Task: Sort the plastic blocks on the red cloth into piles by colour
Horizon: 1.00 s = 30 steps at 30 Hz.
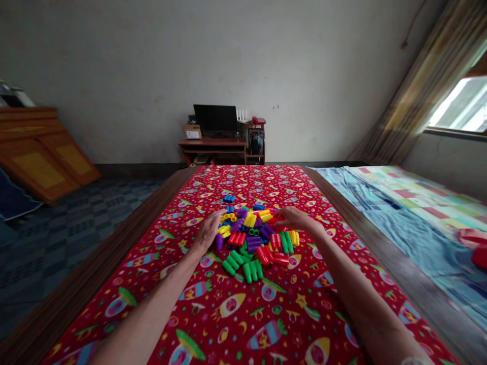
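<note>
A heap of plastic tube-shaped blocks (253,235) in red, green, yellow, blue and purple lies in the middle of a long table under a red rocket-print cloth (243,314). My left hand (207,230) rests at the heap's left edge, fingers stretched out and together, touching a purple and a yellow block. My right hand (294,219) lies on the heap's right side, its fingers curled down over red and yellow blocks; what they grip, if anything, is hidden.
The table's wooden edge (114,243) runs along both sides. A bed with a striped and checked sheet (414,213) stands to the right. A low desk with a monitor (216,120) sits against the far wall. A wooden cabinet (41,152) stands at left.
</note>
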### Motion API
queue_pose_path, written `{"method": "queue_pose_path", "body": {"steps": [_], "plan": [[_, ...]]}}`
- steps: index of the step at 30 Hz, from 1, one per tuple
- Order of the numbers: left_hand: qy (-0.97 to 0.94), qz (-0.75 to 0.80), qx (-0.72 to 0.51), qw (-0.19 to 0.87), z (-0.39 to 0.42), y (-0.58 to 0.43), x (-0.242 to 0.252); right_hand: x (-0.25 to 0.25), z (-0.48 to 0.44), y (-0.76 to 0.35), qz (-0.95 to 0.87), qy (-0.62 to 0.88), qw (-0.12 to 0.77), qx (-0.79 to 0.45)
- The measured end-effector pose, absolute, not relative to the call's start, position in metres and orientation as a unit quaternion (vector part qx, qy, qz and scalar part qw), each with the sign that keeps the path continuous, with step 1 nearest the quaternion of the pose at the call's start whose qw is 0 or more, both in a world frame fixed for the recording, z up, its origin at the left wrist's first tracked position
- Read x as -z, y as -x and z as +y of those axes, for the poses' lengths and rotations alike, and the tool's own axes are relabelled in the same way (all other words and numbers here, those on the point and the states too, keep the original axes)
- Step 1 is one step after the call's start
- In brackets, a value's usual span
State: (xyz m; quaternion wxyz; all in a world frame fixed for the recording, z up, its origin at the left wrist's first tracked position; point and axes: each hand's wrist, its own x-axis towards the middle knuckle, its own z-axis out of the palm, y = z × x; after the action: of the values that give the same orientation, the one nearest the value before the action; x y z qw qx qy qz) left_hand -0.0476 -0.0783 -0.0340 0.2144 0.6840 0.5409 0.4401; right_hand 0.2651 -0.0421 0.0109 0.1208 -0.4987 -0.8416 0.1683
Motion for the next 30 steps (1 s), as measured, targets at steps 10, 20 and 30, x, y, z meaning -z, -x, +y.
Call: {"method": "queue_pose_path", "body": {"steps": [10, 20, 30], "plan": [[-0.679, 0.556, -0.42, 0.229, -0.074, 0.052, 0.035, 0.015, -0.006, -0.353, -0.598, 0.687, 0.405, -0.082], [-0.677, 0.569, -0.412, 0.219, -0.074, 0.052, 0.034, 0.012, -0.015, -0.359, -0.563, 0.765, 0.308, 0.049], [-0.673, 0.571, -0.415, 0.221, -0.076, 0.051, 0.033, -0.036, -0.048, -0.266, -0.839, 0.514, -0.003, -0.18]]}}
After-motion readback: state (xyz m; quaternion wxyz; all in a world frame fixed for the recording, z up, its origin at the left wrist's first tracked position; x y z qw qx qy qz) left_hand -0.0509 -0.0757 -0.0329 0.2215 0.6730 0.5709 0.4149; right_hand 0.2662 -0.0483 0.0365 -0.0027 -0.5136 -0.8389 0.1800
